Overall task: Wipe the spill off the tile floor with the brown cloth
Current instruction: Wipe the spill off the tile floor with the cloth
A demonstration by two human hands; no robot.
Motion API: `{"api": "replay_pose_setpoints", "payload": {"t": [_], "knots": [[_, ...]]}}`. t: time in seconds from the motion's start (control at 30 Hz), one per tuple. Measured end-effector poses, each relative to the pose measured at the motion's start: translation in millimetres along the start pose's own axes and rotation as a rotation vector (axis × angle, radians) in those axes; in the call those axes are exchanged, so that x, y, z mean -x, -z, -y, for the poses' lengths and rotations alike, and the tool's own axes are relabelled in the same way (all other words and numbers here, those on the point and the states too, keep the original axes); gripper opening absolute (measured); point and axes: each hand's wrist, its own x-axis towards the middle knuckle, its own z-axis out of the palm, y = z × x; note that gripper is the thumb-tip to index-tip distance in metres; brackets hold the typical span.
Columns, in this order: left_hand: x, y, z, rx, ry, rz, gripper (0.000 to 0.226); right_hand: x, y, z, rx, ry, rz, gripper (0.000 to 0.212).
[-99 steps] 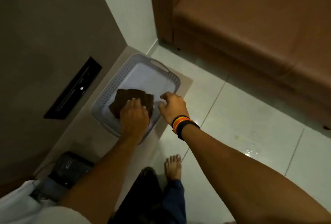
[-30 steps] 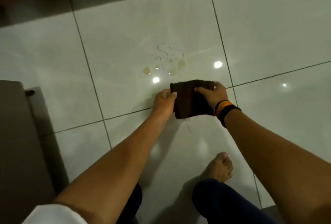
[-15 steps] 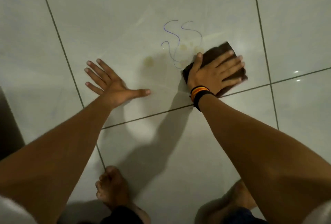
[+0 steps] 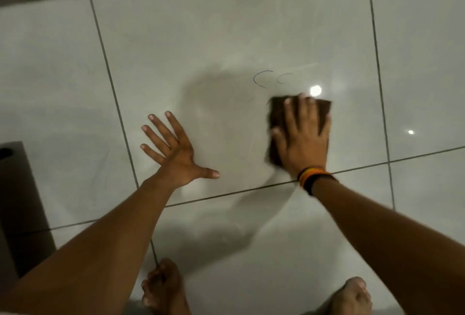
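Cloth [image 4: 275, 123] flat on floor [image 4: 226, 38], right hand [image 4: 303, 138] pressing it, fingers spread, gripping nothing. Left hand [image 4: 173, 151] splayed flat on tile, empty, well left of cloth.

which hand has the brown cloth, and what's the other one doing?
The right hand, the one with the striped wristband, presses the brown cloth flat on the tile floor. The left hand is empty, fingers splayed on the tile.
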Motion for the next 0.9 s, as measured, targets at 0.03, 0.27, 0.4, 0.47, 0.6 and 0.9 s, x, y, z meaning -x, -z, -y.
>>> {"api": "replay_pose_setpoints", "payload": {"t": [0.03,0.27,0.4,0.47,0.6,0.9], "knots": [[-1,0,2,0.005,-0.004,0.007,0.188,-23,4,4,-0.032,-0.136,-0.031,0.071],[-1,0,4,-0.015,0.005,0.018,0.187,-81,8,92,-0.038,0.111,-0.065,0.072],[3,4,0,-0.004,0.011,0.027,0.186,-12,4,49,0.041,0.46,0.045,0.07],[2,5,-2,0.0,0.028,0.024,0.186,-7,10,15,0.036,0.358,0.064,0.07],[-1,2,3,-0.013,0.004,0.015,0.187,-72,22,24,-0.079,-0.179,-0.016,0.073],[1,0,-2,-0.029,-0.001,-0.043,0.186,4,-3,115,-0.083,0.402,0.049,0.071]]}}
